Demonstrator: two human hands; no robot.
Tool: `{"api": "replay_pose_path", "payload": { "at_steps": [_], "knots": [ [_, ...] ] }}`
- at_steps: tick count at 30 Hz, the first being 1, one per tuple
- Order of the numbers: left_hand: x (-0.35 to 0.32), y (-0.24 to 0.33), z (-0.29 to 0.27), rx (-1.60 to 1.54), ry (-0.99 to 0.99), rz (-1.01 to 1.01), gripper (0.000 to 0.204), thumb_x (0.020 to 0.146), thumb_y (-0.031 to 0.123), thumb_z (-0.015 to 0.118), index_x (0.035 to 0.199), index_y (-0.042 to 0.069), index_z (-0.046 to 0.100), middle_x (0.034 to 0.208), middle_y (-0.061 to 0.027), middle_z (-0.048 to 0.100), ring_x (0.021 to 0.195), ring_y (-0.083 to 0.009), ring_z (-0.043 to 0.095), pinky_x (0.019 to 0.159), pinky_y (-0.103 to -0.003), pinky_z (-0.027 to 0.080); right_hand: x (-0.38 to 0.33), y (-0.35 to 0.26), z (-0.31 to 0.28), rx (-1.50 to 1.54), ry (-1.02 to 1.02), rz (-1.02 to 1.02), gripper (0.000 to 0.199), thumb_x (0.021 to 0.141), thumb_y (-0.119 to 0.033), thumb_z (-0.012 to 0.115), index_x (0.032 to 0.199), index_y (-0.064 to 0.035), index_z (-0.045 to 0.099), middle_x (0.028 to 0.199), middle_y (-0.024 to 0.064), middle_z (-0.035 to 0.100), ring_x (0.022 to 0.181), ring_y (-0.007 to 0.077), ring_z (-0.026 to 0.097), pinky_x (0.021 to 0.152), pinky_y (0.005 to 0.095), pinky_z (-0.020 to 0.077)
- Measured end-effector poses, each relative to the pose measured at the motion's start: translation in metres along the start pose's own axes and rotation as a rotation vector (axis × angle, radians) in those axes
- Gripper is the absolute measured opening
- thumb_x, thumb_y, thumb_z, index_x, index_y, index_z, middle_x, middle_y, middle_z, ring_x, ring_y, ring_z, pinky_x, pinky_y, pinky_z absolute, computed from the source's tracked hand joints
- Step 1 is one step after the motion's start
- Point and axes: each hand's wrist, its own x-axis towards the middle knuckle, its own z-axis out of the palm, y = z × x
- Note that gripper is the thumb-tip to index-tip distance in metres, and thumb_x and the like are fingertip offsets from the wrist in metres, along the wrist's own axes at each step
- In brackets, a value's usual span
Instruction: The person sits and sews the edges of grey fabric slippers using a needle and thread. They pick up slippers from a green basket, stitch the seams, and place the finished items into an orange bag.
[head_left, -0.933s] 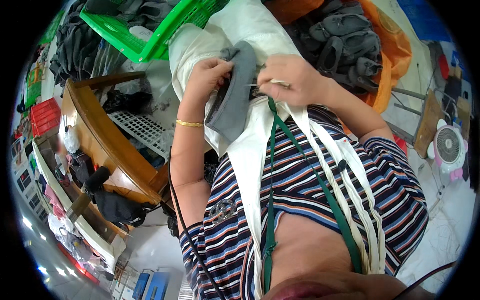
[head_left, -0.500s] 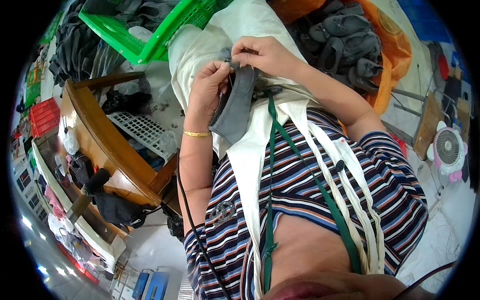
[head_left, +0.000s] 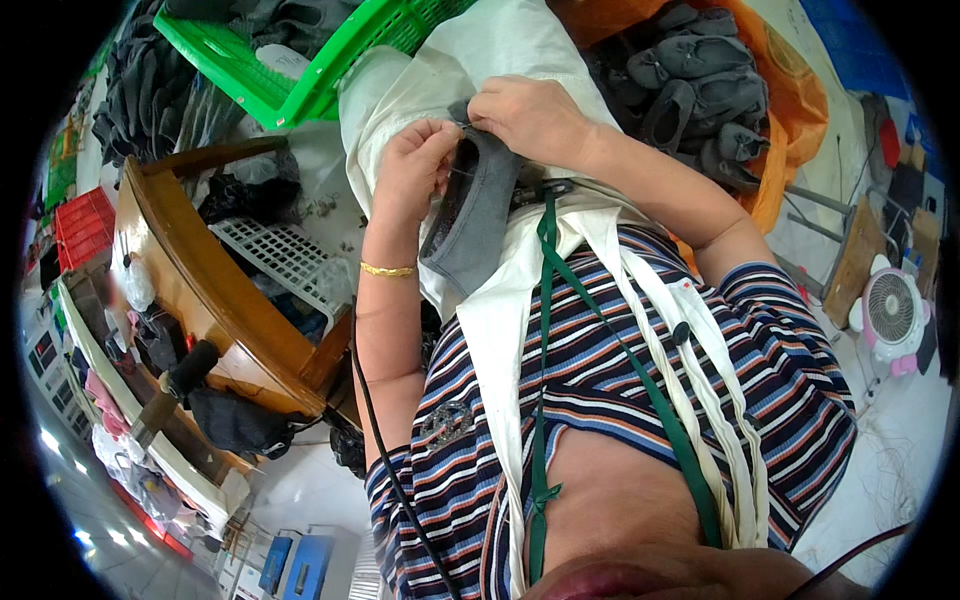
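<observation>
A grey cloth shoe upper [head_left: 487, 220] hangs over my lap, its long dark opening facing left. My left hand [head_left: 412, 165], closed in a pinch, grips the upper near its far end. Across from it, my right hand [head_left: 532, 118] is closed on the same far end, its fingers curled under and partly hidden. The two hands nearly meet there. Whether a needle or thread is between the fingertips is too small to tell. Under the work, a white apron [head_left: 400, 95] covers my legs.
A green plastic basket [head_left: 285, 105] of grey cloth pieces stands at the far left. An orange sack [head_left: 795, 120] at the far right holds several grey cloth shoes [head_left: 700, 85]. Left of me is a wooden frame [head_left: 190, 270]; a pink-white fan [head_left: 893, 305] stands right.
My right hand has turned its knuckles over, and its fingers now curl down onto the upper. The upper has tilted slightly, showing more of its opening. My left hand keeps its pinch.
</observation>
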Motion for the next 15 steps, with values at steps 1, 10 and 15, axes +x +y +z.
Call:
{"api": "replay_pose_path", "payload": {
  "at_steps": [1,10,15],
  "knots": [
    [0.001,-0.001,-0.001,0.048,0.061,0.038,0.016,0.092,0.019,0.066,0.086,0.004,0.063,0.068,0.0029,0.057,0.052,-0.0044,0.046,0.047,-0.022,0.038,0.001,0.000,-0.001,-0.007,-0.013,-0.012,0.007,0.087,-0.018,0.062,0.086,-0.0117,0.064,0.085,0.0059,0.062,0.084,0.0277,0.064,0.070,0.0397,0.0513],
    [0.013,-0.022,0.003,0.426,0.219,0.244,0.017,0.089,0.016,0.069,0.086,-0.001,0.068,0.072,-0.0002,0.065,0.063,-0.0069,0.056,0.059,-0.024,0.045,0.005,-0.002,0.016,0.287,0.062,0.034,0.013,0.088,-0.014,0.066,0.099,-0.0082,0.066,0.090,0.0087,0.064,0.080,0.0246,0.063,0.070,0.0323,0.0504],
    [0.005,-0.020,-0.003,0.102,0.162,0.083,0.013,0.092,0.017,0.066,0.093,0.004,0.065,0.079,-0.0023,0.067,0.058,-0.0046,0.051,0.052,-0.021,0.041,0.007,0.004,0.016,0.872,-0.086,0.284,0.015,0.096,-0.019,0.061,0.105,-0.0070,0.063,0.086,0.0015,0.066,0.070,0.0108,0.062,0.062,0.0246,0.0479]
  ]
}}
